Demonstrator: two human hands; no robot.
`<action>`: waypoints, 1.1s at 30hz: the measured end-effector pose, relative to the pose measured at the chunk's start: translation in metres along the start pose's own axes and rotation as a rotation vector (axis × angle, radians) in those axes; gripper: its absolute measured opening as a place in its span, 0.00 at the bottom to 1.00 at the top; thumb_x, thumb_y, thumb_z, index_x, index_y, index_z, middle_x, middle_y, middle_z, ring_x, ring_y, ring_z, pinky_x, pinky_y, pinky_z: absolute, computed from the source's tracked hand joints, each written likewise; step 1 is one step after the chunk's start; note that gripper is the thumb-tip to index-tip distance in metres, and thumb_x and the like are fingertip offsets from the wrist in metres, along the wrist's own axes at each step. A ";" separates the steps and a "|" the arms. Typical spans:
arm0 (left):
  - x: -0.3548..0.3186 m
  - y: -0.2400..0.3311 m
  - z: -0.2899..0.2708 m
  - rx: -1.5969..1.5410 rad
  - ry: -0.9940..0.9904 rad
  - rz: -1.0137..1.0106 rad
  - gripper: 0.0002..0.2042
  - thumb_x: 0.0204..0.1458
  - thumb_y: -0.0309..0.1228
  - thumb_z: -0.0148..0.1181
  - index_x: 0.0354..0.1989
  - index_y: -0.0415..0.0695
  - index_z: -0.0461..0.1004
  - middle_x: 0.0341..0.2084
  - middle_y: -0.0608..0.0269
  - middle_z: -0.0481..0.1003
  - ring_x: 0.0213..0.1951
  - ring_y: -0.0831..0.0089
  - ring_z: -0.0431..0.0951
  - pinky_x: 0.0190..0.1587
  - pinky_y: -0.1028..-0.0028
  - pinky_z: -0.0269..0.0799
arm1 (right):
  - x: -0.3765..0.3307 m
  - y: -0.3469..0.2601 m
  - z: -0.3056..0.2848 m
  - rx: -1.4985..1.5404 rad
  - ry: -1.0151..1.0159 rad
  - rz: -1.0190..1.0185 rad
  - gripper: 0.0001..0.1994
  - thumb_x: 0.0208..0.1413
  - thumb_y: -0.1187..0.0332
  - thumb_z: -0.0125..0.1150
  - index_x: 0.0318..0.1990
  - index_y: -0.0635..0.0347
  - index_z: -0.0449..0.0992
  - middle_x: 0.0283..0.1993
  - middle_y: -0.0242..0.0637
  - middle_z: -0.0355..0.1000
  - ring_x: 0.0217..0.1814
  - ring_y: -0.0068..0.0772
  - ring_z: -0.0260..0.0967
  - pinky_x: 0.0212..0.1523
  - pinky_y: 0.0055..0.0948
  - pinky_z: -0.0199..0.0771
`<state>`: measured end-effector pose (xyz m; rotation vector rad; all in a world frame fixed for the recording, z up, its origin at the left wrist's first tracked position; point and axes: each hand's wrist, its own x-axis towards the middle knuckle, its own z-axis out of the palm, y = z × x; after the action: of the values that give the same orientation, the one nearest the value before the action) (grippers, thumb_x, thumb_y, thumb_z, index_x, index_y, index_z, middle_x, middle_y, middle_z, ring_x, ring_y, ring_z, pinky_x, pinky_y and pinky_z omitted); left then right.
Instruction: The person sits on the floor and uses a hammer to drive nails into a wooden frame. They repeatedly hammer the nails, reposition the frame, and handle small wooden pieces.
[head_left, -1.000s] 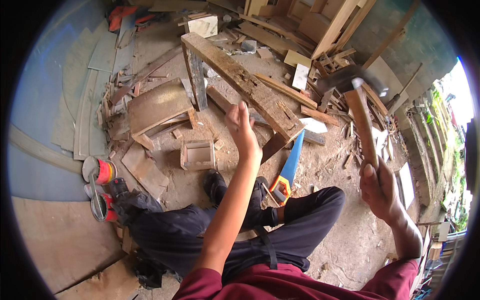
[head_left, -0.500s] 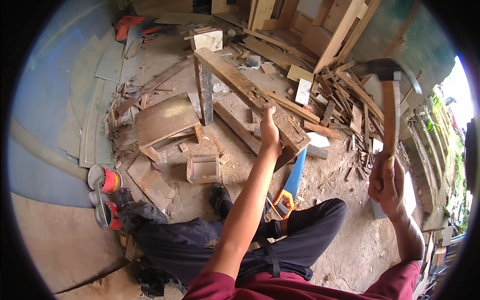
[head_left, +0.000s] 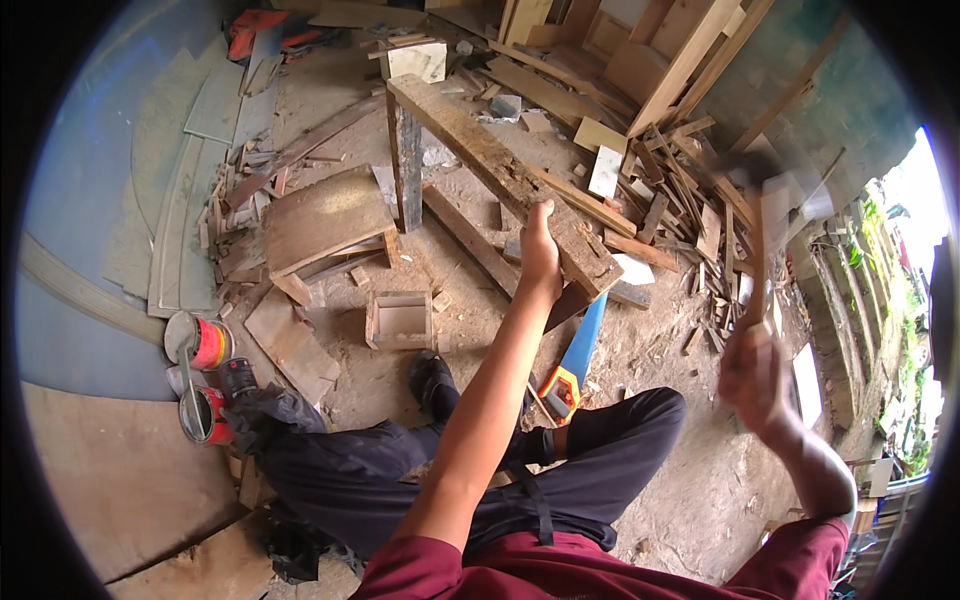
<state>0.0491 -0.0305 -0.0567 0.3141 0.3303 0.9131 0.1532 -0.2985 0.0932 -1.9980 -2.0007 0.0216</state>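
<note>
"Can we make out the hammer?"

"Only partly: its head is a smear, and we find the right hand gripping it blurred too."

"And the left hand?"

"Apart from the thumb, its fingers are hidden from us at the plank."

"What do the edges cut off?"

"We lose the maroon shirt below and the leaning board's top above."

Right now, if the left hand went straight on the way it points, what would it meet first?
Most likely the rough wooden plank: the left hand is right against it near its closer end, thumb on top, though exact depth is hard to judge.
</note>
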 end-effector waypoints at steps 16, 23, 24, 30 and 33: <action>-0.006 0.007 -0.002 0.096 -0.021 0.011 0.24 0.58 0.48 0.51 0.54 0.42 0.68 0.46 0.57 0.72 0.50 0.64 0.73 0.56 0.65 0.67 | 0.003 -0.008 -0.007 0.390 -0.264 0.701 0.15 0.70 0.56 0.46 0.42 0.58 0.69 0.24 0.27 0.65 0.16 0.16 0.60 0.13 0.21 0.64; 0.006 0.006 -0.014 0.077 -0.019 -0.008 0.24 0.56 0.48 0.52 0.53 0.43 0.68 0.45 0.57 0.72 0.48 0.63 0.74 0.53 0.63 0.69 | 0.026 -0.030 -0.035 0.924 0.344 0.333 0.23 0.70 0.45 0.40 0.34 0.55 0.65 0.19 0.24 0.57 0.16 0.14 0.50 0.13 0.19 0.47; 0.007 0.000 -0.012 0.085 -0.004 0.001 0.23 0.56 0.48 0.52 0.53 0.43 0.68 0.44 0.57 0.73 0.48 0.63 0.75 0.53 0.63 0.69 | 0.017 -0.020 -0.024 0.898 0.316 0.270 0.23 0.70 0.46 0.39 0.33 0.56 0.65 0.19 0.24 0.58 0.16 0.15 0.51 0.13 0.21 0.49; -0.003 0.003 -0.003 0.105 -0.031 0.028 0.23 0.56 0.48 0.51 0.51 0.43 0.70 0.43 0.58 0.74 0.46 0.63 0.75 0.52 0.63 0.69 | 0.008 -0.019 -0.015 0.317 -0.427 0.851 0.15 0.70 0.56 0.45 0.39 0.59 0.69 0.26 0.26 0.67 0.25 0.19 0.65 0.22 0.26 0.66; 0.002 0.000 -0.004 0.070 -0.001 0.031 0.23 0.56 0.48 0.52 0.51 0.43 0.70 0.43 0.58 0.74 0.47 0.63 0.75 0.52 0.63 0.70 | 0.007 -0.010 -0.037 0.584 -0.201 0.805 0.17 0.70 0.52 0.44 0.38 0.57 0.68 0.24 0.23 0.62 0.19 0.16 0.59 0.17 0.22 0.59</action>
<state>0.0486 -0.0283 -0.0601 0.3851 0.3582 0.9329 0.1523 -0.2999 0.1324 -2.2592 -0.9604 0.8919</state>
